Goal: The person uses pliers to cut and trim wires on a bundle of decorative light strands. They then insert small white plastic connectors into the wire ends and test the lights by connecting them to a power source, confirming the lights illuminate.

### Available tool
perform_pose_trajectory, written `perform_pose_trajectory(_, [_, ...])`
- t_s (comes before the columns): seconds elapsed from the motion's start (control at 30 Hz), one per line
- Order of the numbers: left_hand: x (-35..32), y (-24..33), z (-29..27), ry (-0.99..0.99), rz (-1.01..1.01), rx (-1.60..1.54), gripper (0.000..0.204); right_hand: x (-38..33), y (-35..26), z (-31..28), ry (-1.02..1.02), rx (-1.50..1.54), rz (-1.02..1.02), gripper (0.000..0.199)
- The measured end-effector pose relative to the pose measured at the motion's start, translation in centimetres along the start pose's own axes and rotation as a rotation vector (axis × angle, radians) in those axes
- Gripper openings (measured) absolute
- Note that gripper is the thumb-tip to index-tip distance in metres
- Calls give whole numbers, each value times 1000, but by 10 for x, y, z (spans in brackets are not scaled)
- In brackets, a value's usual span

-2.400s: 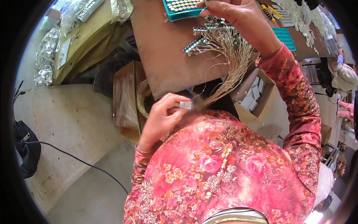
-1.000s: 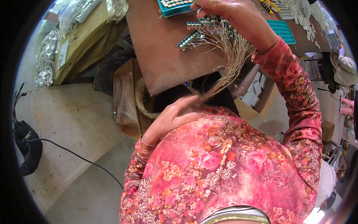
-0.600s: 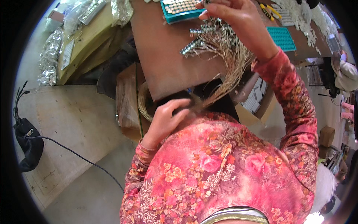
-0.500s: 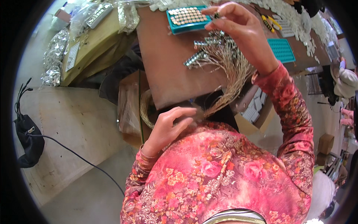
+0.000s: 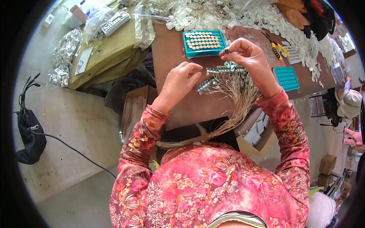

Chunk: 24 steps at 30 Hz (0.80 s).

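Note:
My right hand is raised over the table, thumb and fingertips pinching a small dark greenish metallic piece. My left hand hovers above the table's near part, fingers closed in a pinch; whatever they hold, if anything, is too fine to make out. Under the right hand lies a bundle of thin tan wires with rows of shiny metallic ends. The wires trail over the table edge and across my lap. Just beyond the hands is a teal tray bearing rows of round copper-coloured discs.
Small white pieces are heaped along the table's far side. Yellow-handled pliers, a grey tray and another teal tray lie at the right. An open carton stands below the table edge. Left is a cloth-covered surface.
My left hand has risen from the wires by my lap to above the table, near the right hand. The right hand still pinches its piece. The view has shifted, showing more of the table's far side.

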<state>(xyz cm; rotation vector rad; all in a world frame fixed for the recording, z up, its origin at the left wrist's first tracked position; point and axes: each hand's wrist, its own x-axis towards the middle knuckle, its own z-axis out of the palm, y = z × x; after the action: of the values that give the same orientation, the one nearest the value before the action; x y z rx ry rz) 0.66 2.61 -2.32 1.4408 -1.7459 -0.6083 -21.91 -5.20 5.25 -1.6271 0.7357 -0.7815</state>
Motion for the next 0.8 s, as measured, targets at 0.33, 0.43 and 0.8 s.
perform_pose_trajectory(0.33, [37, -49, -32, 239, 6, 329, 14, 9, 1, -4, -119, -144, -74, 12])
perform_pose_trajectory(0.43, [83, -75, -42, 255, 37, 378, 18, 5, 1, -4, -69, 69, 5, 11])
perform_pose_trajectory(0.8, [194, -107, -12, 342, -315, 417, 42, 3, 3, 1, 21, 231, 46, 8])
